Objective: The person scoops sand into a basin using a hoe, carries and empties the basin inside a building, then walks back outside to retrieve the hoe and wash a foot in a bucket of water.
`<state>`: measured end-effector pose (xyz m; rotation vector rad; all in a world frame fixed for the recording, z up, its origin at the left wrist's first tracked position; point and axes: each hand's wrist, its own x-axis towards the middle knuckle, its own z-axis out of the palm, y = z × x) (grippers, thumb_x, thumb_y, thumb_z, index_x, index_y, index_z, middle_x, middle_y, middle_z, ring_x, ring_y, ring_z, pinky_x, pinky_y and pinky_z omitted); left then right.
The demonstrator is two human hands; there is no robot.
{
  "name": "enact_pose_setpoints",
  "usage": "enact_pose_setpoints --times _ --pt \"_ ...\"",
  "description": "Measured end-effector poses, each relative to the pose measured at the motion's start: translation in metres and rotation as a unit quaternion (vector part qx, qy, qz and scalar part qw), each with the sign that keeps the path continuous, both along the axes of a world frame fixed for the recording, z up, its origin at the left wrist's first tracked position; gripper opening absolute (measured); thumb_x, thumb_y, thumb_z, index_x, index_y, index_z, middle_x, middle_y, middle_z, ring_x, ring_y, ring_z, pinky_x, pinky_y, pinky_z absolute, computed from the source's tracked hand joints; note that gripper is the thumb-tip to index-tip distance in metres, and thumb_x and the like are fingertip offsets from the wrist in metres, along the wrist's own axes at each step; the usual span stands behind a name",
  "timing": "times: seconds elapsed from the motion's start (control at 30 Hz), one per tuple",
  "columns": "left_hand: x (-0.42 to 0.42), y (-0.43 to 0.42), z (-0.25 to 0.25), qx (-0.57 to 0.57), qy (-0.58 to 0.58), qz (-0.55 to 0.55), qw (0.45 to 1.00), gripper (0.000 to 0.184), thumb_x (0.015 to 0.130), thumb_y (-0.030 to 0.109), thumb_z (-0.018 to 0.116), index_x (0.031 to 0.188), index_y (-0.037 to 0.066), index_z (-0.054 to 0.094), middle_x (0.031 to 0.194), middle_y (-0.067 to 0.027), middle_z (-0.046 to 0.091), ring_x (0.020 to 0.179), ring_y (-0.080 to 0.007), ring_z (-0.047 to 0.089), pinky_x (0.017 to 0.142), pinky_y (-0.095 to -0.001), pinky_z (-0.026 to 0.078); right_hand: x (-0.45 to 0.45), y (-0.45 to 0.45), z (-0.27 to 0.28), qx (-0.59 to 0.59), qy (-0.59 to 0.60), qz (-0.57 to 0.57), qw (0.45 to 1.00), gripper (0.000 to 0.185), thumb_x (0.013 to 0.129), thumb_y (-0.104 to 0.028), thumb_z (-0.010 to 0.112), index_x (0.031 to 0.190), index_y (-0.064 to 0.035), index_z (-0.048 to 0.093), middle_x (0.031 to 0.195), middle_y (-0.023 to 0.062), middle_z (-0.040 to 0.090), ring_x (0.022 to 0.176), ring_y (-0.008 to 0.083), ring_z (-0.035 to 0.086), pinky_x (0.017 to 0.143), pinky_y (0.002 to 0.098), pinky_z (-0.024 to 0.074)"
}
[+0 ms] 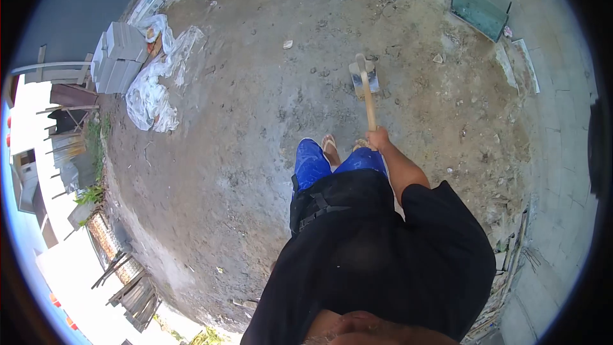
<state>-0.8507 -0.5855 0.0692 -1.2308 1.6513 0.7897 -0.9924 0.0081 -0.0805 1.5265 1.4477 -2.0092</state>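
Note:
My right hand (377,138) is closed around the wooden handle of a hoe (369,103), in front of my right leg. The handle points forward, away from me. At its far end a shiny, partly dirty metal blade (373,82) is over the bare ground; whether it touches the soil I cannot tell. My left hand is out of view, and my left arm does not show.
Damp, rough dirt ground (242,108) surrounds my sandalled feet. At the left stand stacked grey blocks (121,54) beside crumpled white plastic sheeting (150,99). A glass-sided box (479,11) sits far right, near a grey block wall (559,128). Boards (135,297) lie at lower left.

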Motion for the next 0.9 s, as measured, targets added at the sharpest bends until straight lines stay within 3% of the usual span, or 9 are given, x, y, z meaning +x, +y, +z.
enact_pose_setpoints --times 0.13,0.3,0.43,0.47,0.5,0.6,0.7,0.8,0.9 --pt "-0.079 0.072 -0.021 0.079 0.016 -0.071 0.994 0.046 0.089 0.030 0.059 0.128 0.007 0.050 0.102 -0.0068 0.063 0.091 -0.0217 0.061 0.065 -0.0388 0.048 -0.073 0.061 -0.007 -0.020 -0.111 0.052 0.992 0.013 0.075 -0.009 0.064 0.074 0.0042 0.061 0.058 0.0117 0.058 0.046 0.0232 0.057 0.039 0.0373 0.0449" --pt "-0.250 0.127 -0.078 0.151 0.059 -0.155 0.975 0.046 0.089 0.030 0.060 0.128 0.007 0.051 0.099 -0.0076 0.064 0.091 -0.0213 0.061 0.065 -0.0390 0.048 -0.151 0.151 0.036 0.053 -0.197 0.229 0.952 0.012 0.076 -0.007 0.062 0.077 0.0052 0.062 0.062 0.0135 0.057 0.049 0.0226 0.057 0.043 0.0373 0.0472" --pt "-0.460 0.140 -0.140 0.140 0.266 -0.407 0.862 0.046 0.088 0.031 0.060 0.128 0.008 0.052 0.098 -0.0083 0.065 0.090 -0.0209 0.062 0.066 -0.0392 0.048 -0.190 0.149 0.070 0.050 -0.255 0.239 0.936 0.012 0.076 -0.007 0.063 0.075 0.0049 0.063 0.064 0.0136 0.058 0.053 0.0223 0.058 0.044 0.0372 0.0486" --pt "-0.534 0.183 -0.104 0.081 0.183 -0.126 0.972 0.047 0.091 0.030 0.057 0.132 0.009 0.049 0.107 -0.0076 0.064 0.098 -0.0190 0.061 0.072 -0.0363 0.047 -0.189 0.142 0.075 0.045 -0.264 0.228 0.936 0.013 0.076 -0.008 0.064 0.075 0.0043 0.063 0.064 0.0134 0.059 0.052 0.0224 0.059 0.045 0.0372 0.0487" --pt "-0.604 0.199 -0.095 0.086 0.242 -0.067 0.964 0.047 0.092 0.030 0.055 0.134 0.011 0.046 0.117 -0.0071 0.061 0.099 -0.0189 0.059 0.071 -0.0355 0.046 -0.193 0.133 0.089 0.033 -0.282 0.224 0.932 0.013 0.075 -0.010 0.065 0.075 0.0036 0.064 0.062 0.0128 0.059 0.052 0.0226 0.059 0.045 0.0373 0.0490" --pt "-0.803 0.254 -0.073 0.061 0.304 -0.077 0.948 0.046 0.095 0.031 0.051 0.136 0.012 0.044 0.127 -0.0070 0.056 0.104 -0.0252 0.059 0.075 -0.0374 0.045 -0.182 0.111 0.087 -0.005 -0.311 0.211 0.927 0.021 0.081 -0.016 0.063 0.077 0.0042 0.061 0.066 0.0161 0.060 0.050 0.0234 0.059 0.043 0.0375 0.0482" --pt "-0.934 0.341 -0.021 0.119 0.401 -0.151 0.896 0.051 0.094 0.032 0.052 0.137 0.007 0.043 0.127 -0.0084 0.056 0.101 -0.0224 0.059 0.075 -0.0351 0.045 -0.169 0.101 0.068 -0.042 -0.358 0.238 0.902 0.026 0.081 -0.022 0.067 0.080 0.0032 0.061 0.073 0.0166 0.062 0.057 0.0235 0.060 0.049 0.0372 0.0495" --pt "-1.010 0.415 -0.025 0.152 0.456 -0.254 0.839 0.053 0.093 0.033 0.054 0.137 0.004 0.043 0.123 -0.0086 0.058 0.096 -0.0194 0.060 0.071 -0.0306 0.045 -0.183 0.124 0.076 -0.129 -0.359 0.372 0.846 0.034 0.080 -0.029 0.071 0.085 0.0039 0.063 0.080 0.0180 0.064 0.066 0.0258 0.062 0.059 0.0403 0.0514" --pt "-1.019 0.495 -0.042 0.163 0.398 -0.287 0.856 0.053 0.093 0.033 0.055 0.136 0.003 0.045 0.119 -0.0080 0.059 0.094 -0.0177 0.061 0.068 -0.0274 0.045 -0.186 0.161 0.045 -0.206 -0.387 0.441 0.783 0.042 0.075 -0.036 0.075 0.094 0.0020 0.068 0.094 0.0187 0.068 0.083 0.0303 0.066 0.076 0.0439 0.0499"
